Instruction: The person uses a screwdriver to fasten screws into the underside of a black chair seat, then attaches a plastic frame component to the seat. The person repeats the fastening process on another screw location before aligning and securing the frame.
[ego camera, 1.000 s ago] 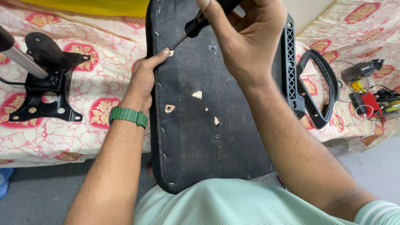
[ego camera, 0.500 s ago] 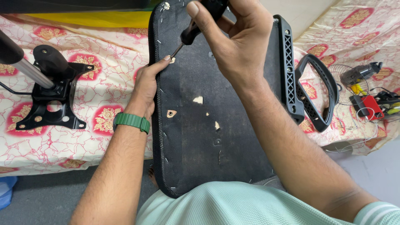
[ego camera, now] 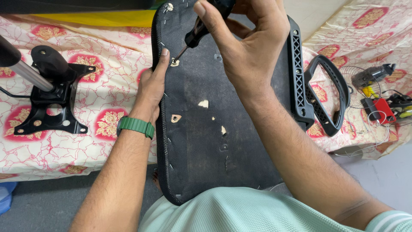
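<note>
A black fabric-covered chair seat [ego camera: 206, 141] lies underside up, resting against my body and the bed. My right hand [ego camera: 249, 38] is shut on a black-handled screwdriver [ego camera: 195, 36], whose tip sits at a screw hole [ego camera: 174, 62] near the seat's left edge. Gripping that left edge is my left hand [ego camera: 152, 88], with a finger beside the hole; a green band is on the wrist. Several small tears in the fabric show pale foam.
A black chair armrest [ego camera: 319, 92] is attached at the seat's right side. A black metal chair mechanism with a gas cylinder [ego camera: 47, 92] lies on the floral bedsheet at left. A power drill, red and yellow tools and a wire fan guard [ego camera: 377, 92] lie at right.
The view has shifted down slightly. My left hand has slid a little along the seat's edge, and the screwdriver stays at the same hole.
</note>
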